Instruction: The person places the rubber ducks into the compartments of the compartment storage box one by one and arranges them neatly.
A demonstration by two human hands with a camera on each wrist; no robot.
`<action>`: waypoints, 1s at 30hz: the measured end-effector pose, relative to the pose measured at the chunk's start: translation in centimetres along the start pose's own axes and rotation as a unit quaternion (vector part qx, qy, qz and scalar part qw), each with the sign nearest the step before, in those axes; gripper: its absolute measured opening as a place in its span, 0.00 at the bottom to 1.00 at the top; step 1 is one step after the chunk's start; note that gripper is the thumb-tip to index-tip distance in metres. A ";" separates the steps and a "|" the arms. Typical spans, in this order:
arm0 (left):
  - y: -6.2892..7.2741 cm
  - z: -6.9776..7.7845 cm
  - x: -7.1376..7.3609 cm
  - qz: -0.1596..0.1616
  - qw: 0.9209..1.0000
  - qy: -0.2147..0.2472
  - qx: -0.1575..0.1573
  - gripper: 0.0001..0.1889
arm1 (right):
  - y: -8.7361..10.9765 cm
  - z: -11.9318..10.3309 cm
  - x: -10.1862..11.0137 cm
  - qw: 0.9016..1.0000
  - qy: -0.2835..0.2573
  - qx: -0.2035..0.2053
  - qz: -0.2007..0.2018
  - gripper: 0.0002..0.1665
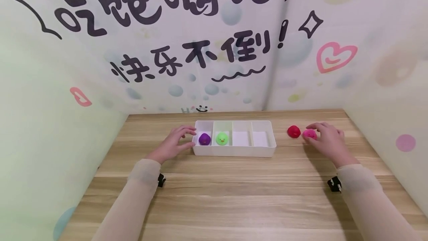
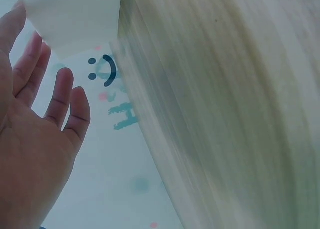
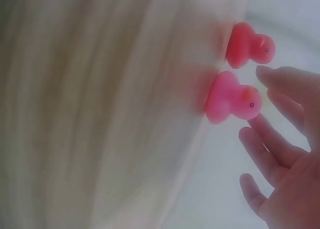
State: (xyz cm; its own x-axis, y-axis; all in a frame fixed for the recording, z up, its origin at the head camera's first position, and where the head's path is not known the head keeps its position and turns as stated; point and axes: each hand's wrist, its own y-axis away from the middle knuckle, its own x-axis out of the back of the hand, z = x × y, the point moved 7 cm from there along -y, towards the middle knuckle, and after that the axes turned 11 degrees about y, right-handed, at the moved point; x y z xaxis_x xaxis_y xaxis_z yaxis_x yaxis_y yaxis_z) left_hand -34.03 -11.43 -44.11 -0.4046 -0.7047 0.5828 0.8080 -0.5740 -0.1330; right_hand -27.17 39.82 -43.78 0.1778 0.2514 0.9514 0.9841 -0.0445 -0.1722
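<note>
My right grip (image 1: 329, 140) reached forward low above the tabletop (image 1: 214, 196), its fingers parted and softly bent about the pink duck (image 1: 309, 134). The thumb was on the left side of this duck, toward the red duck (image 1: 294, 131), and the index finger came over from the far side. I was not squeezing the pink duck; whether a fingertip touched it, I could not tell. It sat upright on the tabletop, and the red duck stood just left of my right grip, close beside the pink one.

My left grip (image 1: 174, 142) was well apart from the right one, also with spread and relaxed fingers. Its thumb and fingers pointed to the right, at the left end of the white tray (image 1: 234, 151). Inside this tray, the purple duck (image 1: 204, 139) was in the compartment nearest to my left grip, and the green duck (image 1: 222, 138) in the next one. Behind both grips, my forearms, in pale sleeves (image 1: 367, 196), slanted inward from the lower corners.
</note>
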 end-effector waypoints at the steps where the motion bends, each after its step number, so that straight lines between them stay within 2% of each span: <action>1: 0.0 0.0 0.0 0.000 1.000 0.002 0.001 0.20 | 0.0 0.0 0.0 1.000 0.000 0.002 0.001 0.23; 6: 0.0 0.2 0.0 0.000 1.000 0.010 0.008 0.20 | -0.1 0.0 -0.1 1.000 0.002 0.011 0.008 0.19; 16: 0.2 0.4 0.0 -0.001 1.000 0.002 0.013 0.21 | -0.1 0.9 -0.3 1.000 -0.001 -0.007 -0.010 0.19; 24: 0.3 0.5 0.1 0.000 1.000 0.009 0.009 0.21 | -0.1 0.9 -0.2 1.000 0.002 -0.005 -0.021 0.19; 30: 0.5 0.6 0.1 0.000 1.000 0.013 0.013 0.21 | 0.2 0.4 -0.3 1.000 -0.002 0.003 -0.002 0.18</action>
State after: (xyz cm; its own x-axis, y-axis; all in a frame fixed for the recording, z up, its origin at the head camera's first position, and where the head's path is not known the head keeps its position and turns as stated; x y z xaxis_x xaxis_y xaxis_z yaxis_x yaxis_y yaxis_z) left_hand -33.42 -11.48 -43.63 -0.4158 -0.7148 0.5623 0.8184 -0.5637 -0.1113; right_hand -27.05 40.18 -44.17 0.1731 0.2550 0.9513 0.9849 -0.0366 -0.1693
